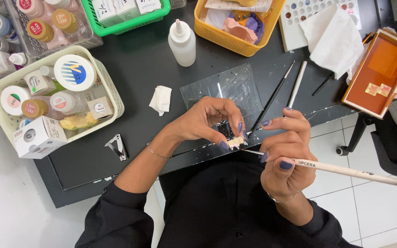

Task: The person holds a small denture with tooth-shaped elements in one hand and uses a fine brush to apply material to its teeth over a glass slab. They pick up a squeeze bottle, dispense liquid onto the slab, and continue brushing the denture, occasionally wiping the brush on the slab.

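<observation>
My left hand (207,121) pinches a small cream-coloured tooth-shaped piece (235,142) between thumb and fingers, just above the front edge of the black table (134,78). My right hand (285,154) holds a long white brush (345,171) like a pen, its tip touching the piece from the right. A clear glass slab (228,87) smeared with white paste lies right behind my left hand. Both wrists carry thin bracelets.
A cream basket (113,98) of jars and boxes stands at left, a squeeze bottle (182,43) and yellow basket (217,36) behind. Two brushes (283,89), a palette (295,27), tissue (338,39) and an orange-lined box (377,71) are at right. A folded wipe (161,99) and metal clip (117,147) lie nearby.
</observation>
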